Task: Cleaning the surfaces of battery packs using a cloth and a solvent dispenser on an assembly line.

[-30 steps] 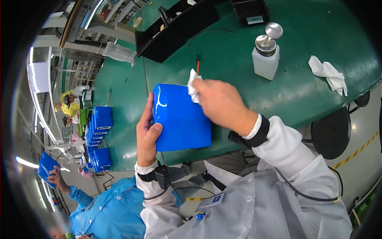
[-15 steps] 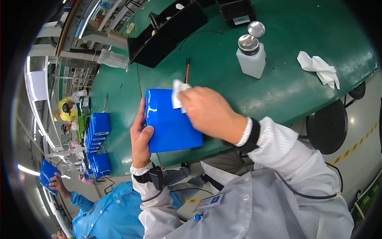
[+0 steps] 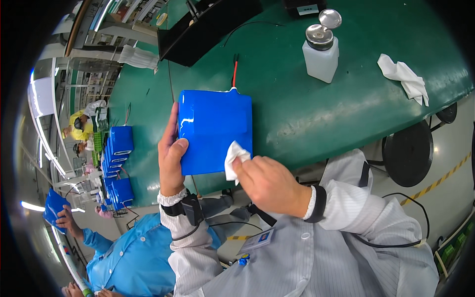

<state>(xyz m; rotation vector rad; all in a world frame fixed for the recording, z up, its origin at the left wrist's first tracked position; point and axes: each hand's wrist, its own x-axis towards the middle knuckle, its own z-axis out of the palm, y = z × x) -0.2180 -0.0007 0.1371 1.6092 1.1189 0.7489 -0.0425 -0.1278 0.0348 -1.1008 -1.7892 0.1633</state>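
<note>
My left hand (image 3: 171, 157) grips the left edge of a blue shrink-wrapped battery pack (image 3: 213, 116), its thumb on the front face. From the pack's top edge a red and black lead (image 3: 235, 73) sticks up. A crumpled white wipe (image 3: 231, 157) is pinched in my right hand (image 3: 272, 185), against the pack's lower right corner. The pack's back and the fingers behind it are hidden.
On the green table (image 3: 282, 123) stand a white pump bottle (image 3: 321, 62) with its metal lid up, another crumpled wipe (image 3: 404, 78) and a black bin (image 3: 203, 32). More blue packs (image 3: 121, 141) line the left. A co-worker in blue (image 3: 136, 252) holds a pack; a black stool (image 3: 408, 154) stands right.
My right hand has drawn the wipe down from the pack's top right to its lower right corner. The pack's top edge and lead are now uncovered; the view has shifted slightly.
</note>
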